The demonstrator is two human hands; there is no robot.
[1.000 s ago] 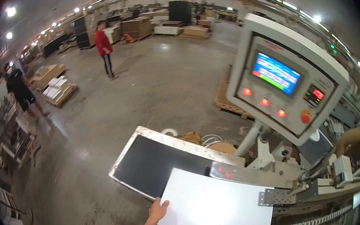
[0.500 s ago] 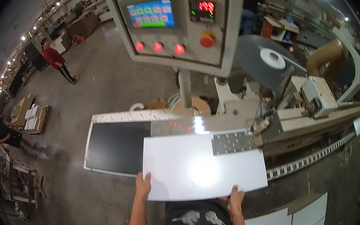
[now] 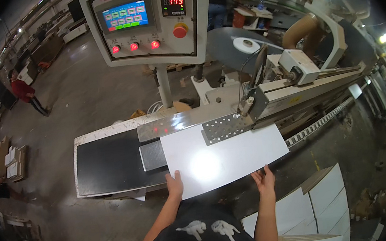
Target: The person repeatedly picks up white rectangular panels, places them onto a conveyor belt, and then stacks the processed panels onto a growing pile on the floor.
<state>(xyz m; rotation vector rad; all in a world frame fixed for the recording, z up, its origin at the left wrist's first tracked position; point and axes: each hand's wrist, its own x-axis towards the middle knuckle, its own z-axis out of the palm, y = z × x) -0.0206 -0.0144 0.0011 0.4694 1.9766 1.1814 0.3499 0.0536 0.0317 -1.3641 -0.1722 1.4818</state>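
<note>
A flat white rectangular panel (image 3: 234, 151) lies tilted across the machine's infeed, its far edge under a perforated metal plate (image 3: 226, 128). My left hand (image 3: 175, 185) grips the panel's near left corner, thumb uppermost. At the near edge, toward the right, my right hand (image 3: 264, 180) holds the panel with its thumb at the rim and its fingertips partly hidden by the edge. A black-topped table (image 3: 107, 163) extends left of the panel, and a small grey block (image 3: 152, 155) on it sits close to the panel's left edge.
A control box (image 3: 146, 23) with a lit screen, red buttons and a red stop knob stands beyond the table. A slatted conveyor track (image 3: 319, 121) runs off right. Stacked white panels (image 3: 294, 211) stand at lower right. One person in red (image 3: 23, 90) is at far left.
The panel has turned, its left side swinging nearer and its right side farther in under the perforated plate. My right hand has shifted right along the near edge. The whole view has moved too.
</note>
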